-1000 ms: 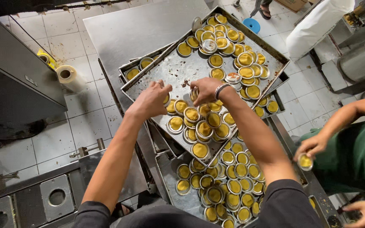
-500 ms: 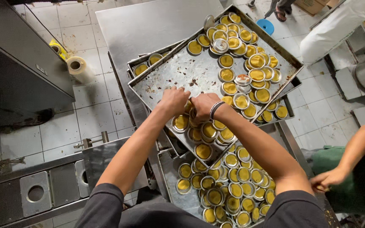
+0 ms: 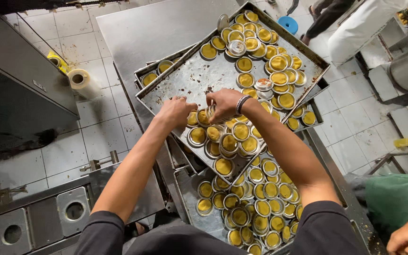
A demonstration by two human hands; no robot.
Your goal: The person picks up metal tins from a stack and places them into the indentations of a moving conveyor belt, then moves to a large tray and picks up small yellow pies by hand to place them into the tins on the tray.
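Observation:
A big metal tray (image 3: pixel 185 80) lies tilted on top of other trays and carries many small round tins (image 3: pixel 234 141) lined with yellow dough. My right hand (image 3: pixel 225 103), with a dark band on its wrist, is closed on a few silvery tins (image 3: pixel 210 112) just above the tray's near cluster. Beside it, my left hand (image 3: pixel 175 112) hovers knuckles up with curled fingers at the edge of that cluster. What those fingers hold is hidden.
A lower tray (image 3: pixel 187 189) in front of me holds several more filled tins. A film roll (image 3: pixel 82 81) lies on the tiled floor at left, by a grey machine (image 3: pixel 74 210). A co-worker's hand (image 3: pixel 406 238) and green clothing are at right.
Both my hands have come down from above the tray to the near cluster of tins and drawn close together. The co-worker's arm has dropped toward the lower right corner.

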